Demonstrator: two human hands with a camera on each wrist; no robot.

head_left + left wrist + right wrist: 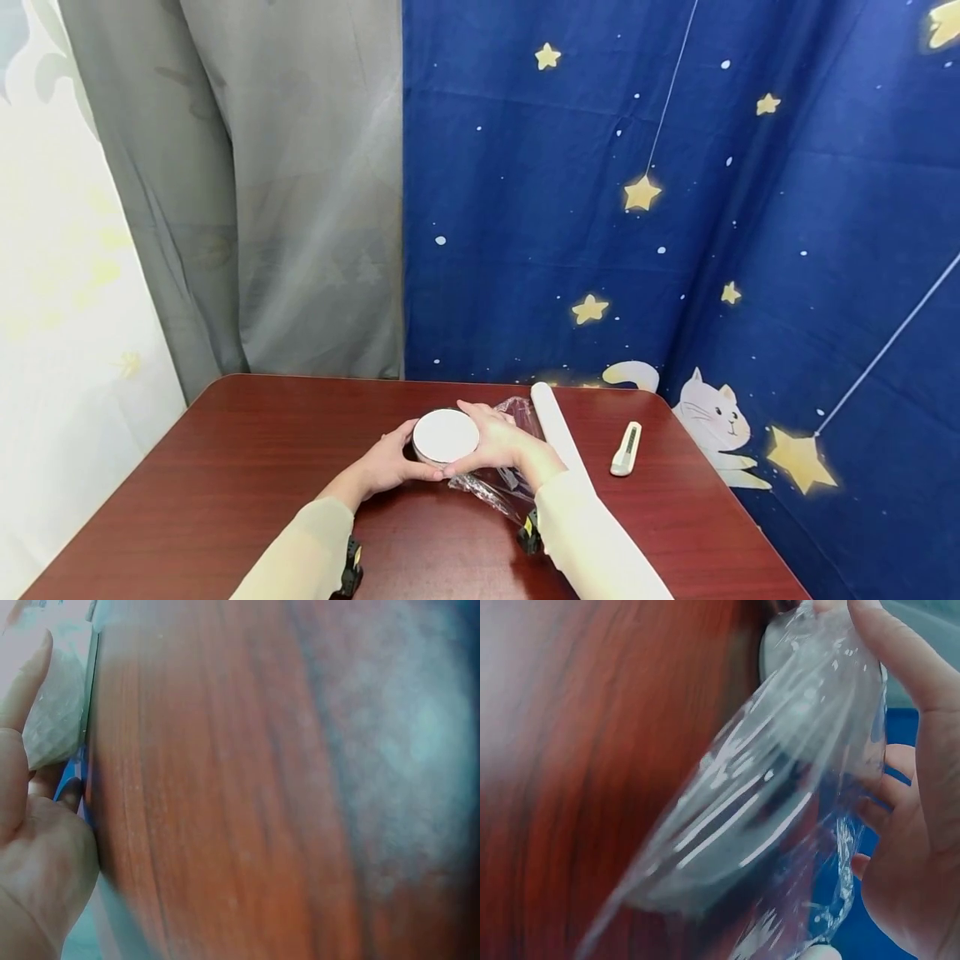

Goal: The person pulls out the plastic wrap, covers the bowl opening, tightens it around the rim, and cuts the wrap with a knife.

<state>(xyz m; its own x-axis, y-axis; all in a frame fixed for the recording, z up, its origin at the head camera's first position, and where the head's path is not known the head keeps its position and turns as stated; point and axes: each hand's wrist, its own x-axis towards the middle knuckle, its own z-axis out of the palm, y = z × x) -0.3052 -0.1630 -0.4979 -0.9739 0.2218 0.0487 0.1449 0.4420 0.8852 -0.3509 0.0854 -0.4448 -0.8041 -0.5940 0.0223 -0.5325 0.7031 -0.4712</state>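
A round container with a flat white top [446,435] is held between both hands over the table. My left hand [386,463] grips its left side, thumb along the near edge; the left wrist view shows that thumb against the container's pale, textured side [56,720]. My right hand [497,442] curves round the right side, its thumb meeting the left thumb at the front. Clear plastic film [780,787] stretches over the container in the right wrist view and trails down below the right hand. The container's underside is hidden.
A white roll [558,429] lies lengthwise on the dark red table [300,417], partly behind my right forearm. Farther right is a white box cutter [626,448]. Crumpled clear film [520,408] lies beside the roll. Curtains hang behind the table.
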